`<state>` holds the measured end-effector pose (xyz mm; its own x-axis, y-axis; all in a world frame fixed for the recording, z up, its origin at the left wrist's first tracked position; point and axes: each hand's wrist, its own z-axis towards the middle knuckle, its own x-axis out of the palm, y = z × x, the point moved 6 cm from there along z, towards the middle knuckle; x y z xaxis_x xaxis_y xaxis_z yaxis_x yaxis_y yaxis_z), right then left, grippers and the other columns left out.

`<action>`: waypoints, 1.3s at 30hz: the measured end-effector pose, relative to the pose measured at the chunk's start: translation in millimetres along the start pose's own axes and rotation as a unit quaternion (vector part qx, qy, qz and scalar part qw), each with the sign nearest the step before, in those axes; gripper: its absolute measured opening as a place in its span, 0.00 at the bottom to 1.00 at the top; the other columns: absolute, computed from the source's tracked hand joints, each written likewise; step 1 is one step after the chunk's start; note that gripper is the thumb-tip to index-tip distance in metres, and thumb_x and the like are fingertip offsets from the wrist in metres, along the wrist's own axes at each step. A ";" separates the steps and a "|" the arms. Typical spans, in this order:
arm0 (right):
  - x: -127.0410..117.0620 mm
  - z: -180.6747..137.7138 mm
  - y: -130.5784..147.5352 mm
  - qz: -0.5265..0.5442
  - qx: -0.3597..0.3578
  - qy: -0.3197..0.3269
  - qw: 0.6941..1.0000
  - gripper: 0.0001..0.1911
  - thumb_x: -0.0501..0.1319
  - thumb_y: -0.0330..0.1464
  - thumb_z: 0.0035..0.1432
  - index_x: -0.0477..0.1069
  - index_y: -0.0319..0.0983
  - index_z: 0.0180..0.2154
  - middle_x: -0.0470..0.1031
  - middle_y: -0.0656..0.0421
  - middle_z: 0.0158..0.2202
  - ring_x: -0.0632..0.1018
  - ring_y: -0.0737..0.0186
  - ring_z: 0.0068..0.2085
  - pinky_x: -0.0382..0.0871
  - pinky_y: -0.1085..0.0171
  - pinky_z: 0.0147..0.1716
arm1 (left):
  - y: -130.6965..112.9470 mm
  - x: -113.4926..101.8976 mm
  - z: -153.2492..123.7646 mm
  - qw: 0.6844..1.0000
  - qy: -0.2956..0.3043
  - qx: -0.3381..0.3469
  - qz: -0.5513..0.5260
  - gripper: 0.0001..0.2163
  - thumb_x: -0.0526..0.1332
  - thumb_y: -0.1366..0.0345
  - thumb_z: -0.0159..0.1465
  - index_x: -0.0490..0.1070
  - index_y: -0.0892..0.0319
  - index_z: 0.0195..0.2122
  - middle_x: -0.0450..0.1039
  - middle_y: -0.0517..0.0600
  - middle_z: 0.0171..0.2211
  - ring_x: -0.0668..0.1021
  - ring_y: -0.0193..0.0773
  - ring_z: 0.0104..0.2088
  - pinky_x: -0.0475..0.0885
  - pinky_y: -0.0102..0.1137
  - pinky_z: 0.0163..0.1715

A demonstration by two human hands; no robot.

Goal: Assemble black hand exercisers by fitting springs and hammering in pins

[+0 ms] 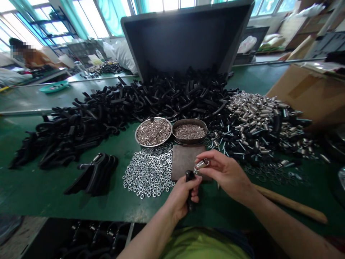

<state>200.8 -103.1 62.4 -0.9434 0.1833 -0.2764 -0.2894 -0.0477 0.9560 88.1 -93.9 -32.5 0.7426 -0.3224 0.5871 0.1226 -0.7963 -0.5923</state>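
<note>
My left hand is closed around a black plastic handle, held upright near the table's front edge. Between the thumb and fingers of my right hand is a metal coil spring, at the handle's top end. Whether the spring is hooked onto the handle I cannot tell. Behind both hands lies a flat metal plate. Left of the plate spreads a pile of hex nuts. A few black handles with springs stand together farther left.
Beyond the plate are a round dish of pins and an oval tin of small parts. Black handles spill from a tipped grey bin. Springs, a wooden stick and a cardboard box lie right. A person sits far left.
</note>
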 end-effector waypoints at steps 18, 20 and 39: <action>-74.4 -39.4 -75.1 -0.235 0.127 -0.066 0.961 0.04 0.59 0.31 0.55 0.72 0.39 0.30 0.73 0.58 0.33 0.74 0.61 0.35 0.67 0.62 0.37 | 6.3 7.7 -10.6 0.981 0.069 0.001 0.182 0.19 0.64 0.49 0.53 0.60 0.57 0.30 0.53 0.38 0.16 0.53 0.24 0.15 0.47 0.22 0.13; -103.7 -49.2 -88.7 -0.379 0.140 -0.114 0.907 0.03 0.60 0.29 0.52 0.72 0.39 0.27 0.71 0.56 0.33 0.72 0.57 0.38 0.65 0.60 0.40 | -1.3 -1.1 -8.1 0.983 0.036 0.034 0.177 0.18 0.63 0.49 0.54 0.60 0.58 0.29 0.56 0.40 0.18 0.56 0.24 0.16 0.51 0.21 0.14; 10.1 -29.4 -26.9 -0.214 0.027 -0.019 0.976 0.05 0.50 0.31 0.63 0.63 0.40 0.36 0.74 0.61 0.24 0.76 0.61 0.28 0.64 0.65 0.29 | 6.0 20.1 -2.1 0.994 0.019 0.028 0.104 0.24 0.55 0.40 0.55 0.64 0.60 0.34 0.58 0.44 0.24 0.61 0.27 0.22 0.55 0.21 0.17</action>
<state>194.2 -128.8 31.1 -0.7311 0.2117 -0.6486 -0.6458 0.0918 0.7580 102.4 -106.2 -23.1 0.7303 -0.4968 0.4689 0.0064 -0.6814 -0.7319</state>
